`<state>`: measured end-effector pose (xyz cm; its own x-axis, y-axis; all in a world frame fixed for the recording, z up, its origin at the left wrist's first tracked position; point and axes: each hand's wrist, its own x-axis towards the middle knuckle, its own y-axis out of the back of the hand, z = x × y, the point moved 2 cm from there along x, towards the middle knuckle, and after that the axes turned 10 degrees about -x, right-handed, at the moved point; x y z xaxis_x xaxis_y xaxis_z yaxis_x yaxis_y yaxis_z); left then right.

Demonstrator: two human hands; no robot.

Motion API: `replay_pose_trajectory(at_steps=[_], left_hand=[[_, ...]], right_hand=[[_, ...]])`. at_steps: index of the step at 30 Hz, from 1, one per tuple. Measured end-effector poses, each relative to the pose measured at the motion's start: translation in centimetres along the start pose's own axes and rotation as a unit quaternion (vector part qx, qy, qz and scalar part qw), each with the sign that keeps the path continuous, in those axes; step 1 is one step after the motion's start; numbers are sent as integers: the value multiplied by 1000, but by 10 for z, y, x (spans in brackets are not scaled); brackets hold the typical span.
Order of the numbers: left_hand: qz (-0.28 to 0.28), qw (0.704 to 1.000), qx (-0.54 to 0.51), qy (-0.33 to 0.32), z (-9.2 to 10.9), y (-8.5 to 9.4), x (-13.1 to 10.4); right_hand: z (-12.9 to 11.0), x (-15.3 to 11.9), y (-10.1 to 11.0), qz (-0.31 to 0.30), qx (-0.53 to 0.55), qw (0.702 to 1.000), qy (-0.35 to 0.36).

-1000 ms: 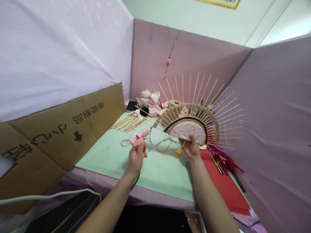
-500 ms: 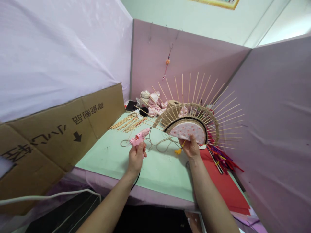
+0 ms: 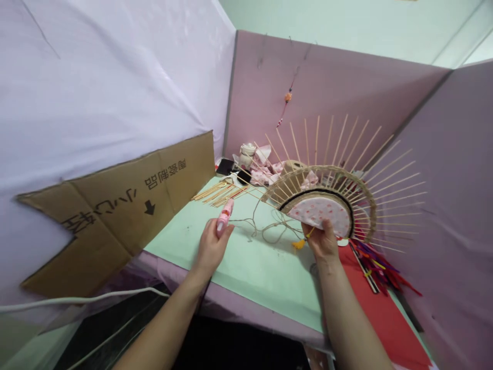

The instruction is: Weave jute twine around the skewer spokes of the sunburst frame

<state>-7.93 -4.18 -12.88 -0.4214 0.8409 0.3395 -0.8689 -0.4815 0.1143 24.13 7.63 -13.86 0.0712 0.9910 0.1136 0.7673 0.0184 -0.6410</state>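
My left hand (image 3: 213,245) is closed round a pink glue gun (image 3: 225,213), held over the table with its front end pointing away from me. My right hand (image 3: 322,240) grips the lower edge of a half-round fan (image 3: 321,210), thumb on its spotted pink and white cloth. A black band and a woven twine arc border the cloth, and thin wooden sticks spread out beyond them. A yellow tassel (image 3: 299,244) hangs beside my right hand. Loose twine (image 3: 275,232) lies on the table between my hands and trails towards the fan's left corner.
On the pale green table (image 3: 265,282), a bundle of thin sticks (image 3: 219,192) lies at the back left. A cardboard sheet (image 3: 127,210) stands along the left side. Red paper (image 3: 379,318) and colourful pipe cleaners (image 3: 385,267) lie at right. A white jar (image 3: 247,152) stands at the back.
The glue gun has swung away from the fan's left corner and now points forward, apart from it. My view has turned left, so the fan appears further right.
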Motion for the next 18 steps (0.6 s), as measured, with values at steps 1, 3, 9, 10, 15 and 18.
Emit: replay_pose_trajectory(at_steps=[1,3,9,10,15,18], left_hand=[[-18,996,77,-28,1,15,4],[-46,973,222,-39,-2,44,13],[-62,865,498,9,-20,96,25],[-75,854,514,17,-18,98,24],[-45,896,440,-36,20,88,21],[-71,969,224,-81,40,47,25]], right_hand=[[0,0,0,-1,4,1000,0],[0,1,0,-2,10,1000,-2],[1,-1,-3,9,-1,1000,-15],[1,-2,-4,11,-2,1000,-18],[1,-3,-6,18,-5,1000,-16],[1,-3,-5,19,-4,1000,-16]])
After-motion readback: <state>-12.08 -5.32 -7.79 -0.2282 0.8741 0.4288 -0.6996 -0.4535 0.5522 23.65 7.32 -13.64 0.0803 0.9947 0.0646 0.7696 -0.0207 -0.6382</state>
